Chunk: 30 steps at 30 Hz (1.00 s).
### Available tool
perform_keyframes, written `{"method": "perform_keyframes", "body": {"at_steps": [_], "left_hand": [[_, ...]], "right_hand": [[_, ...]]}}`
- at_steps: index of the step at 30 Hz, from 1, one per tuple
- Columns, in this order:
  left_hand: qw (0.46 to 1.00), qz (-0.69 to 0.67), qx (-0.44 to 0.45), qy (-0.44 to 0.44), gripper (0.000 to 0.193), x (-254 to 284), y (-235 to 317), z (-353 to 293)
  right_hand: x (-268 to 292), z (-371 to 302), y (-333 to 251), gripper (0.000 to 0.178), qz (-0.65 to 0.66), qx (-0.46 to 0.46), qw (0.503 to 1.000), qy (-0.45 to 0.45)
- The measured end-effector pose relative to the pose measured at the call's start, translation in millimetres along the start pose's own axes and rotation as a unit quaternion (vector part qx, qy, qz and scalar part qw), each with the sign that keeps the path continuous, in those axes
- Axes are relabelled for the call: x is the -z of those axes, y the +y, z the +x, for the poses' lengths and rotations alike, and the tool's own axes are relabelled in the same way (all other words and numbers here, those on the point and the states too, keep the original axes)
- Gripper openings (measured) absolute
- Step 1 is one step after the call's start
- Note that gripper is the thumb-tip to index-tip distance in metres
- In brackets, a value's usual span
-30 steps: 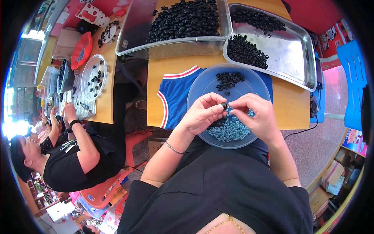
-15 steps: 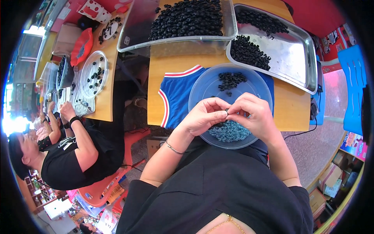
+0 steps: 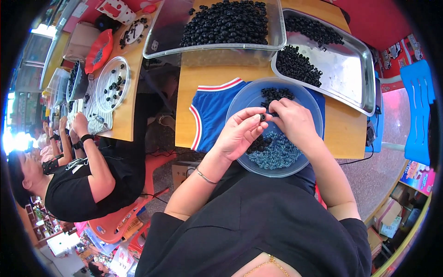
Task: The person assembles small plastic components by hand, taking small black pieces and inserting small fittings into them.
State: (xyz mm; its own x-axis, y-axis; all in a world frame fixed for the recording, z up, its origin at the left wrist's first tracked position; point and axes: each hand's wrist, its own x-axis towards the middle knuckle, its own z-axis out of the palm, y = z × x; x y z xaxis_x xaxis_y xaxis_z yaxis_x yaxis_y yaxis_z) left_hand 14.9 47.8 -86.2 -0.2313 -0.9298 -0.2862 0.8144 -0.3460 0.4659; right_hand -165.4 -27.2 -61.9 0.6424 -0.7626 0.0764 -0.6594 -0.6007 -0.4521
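Note:
My left hand (image 3: 242, 131) pinches a round black bead (image 3: 263, 117) with a hole, between thumb and forefinger above a round clear plastic basin (image 3: 314, 111). To its right, my right hand (image 3: 295, 121) is bent over a pile of small black pieces (image 3: 277, 94) in the far part of the basin. Its fingertips are drawn together near that pile, and whatever they hold is hidden. Under my hands lie many small blue-teal pieces (image 3: 277, 154). Several round black beads (image 3: 260, 145) sit beside them, partly covered by my left hand.
A clear bin (image 3: 214, 51) of black beads and a metal tray (image 3: 346, 64) with black pieces stand behind the basin. Blue fabric (image 3: 212, 104) lies under it on the wooden table (image 3: 184, 83). At left, another person (image 3: 78, 184) works beside a round lid (image 3: 104, 94) with beads.
My hands, together before, have moved apart. The right one has shifted away toward the far pile of black pieces, while the left one has turned, showing the black bead.

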Motion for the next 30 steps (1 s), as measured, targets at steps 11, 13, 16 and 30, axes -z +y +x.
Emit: {"method": "perform_keyframes", "body": {"at_steps": [11,13,16,30], "left_hand": [[1.000,-0.022,0.001,-0.017,0.029,-2,-3,0],[1.000,-0.014,-0.008,-0.024,0.027,-3,-4,-1],[0.998,-0.022,0.001,-0.058,0.024,-1,-5,1],[0.999,-0.018,0.003,-0.050,0.015,-7,-9,0]], "right_hand": [[15,-11,-1,0.016,0.323,-0.059,0.942,0.067],[23,-14,-6,0.016,0.365,-0.066,0.925,0.083],[31,-19,-10,0.018,0.386,-0.030,0.918,0.085],[30,-24,-20,0.020,0.318,0.046,0.938,0.132]]}}
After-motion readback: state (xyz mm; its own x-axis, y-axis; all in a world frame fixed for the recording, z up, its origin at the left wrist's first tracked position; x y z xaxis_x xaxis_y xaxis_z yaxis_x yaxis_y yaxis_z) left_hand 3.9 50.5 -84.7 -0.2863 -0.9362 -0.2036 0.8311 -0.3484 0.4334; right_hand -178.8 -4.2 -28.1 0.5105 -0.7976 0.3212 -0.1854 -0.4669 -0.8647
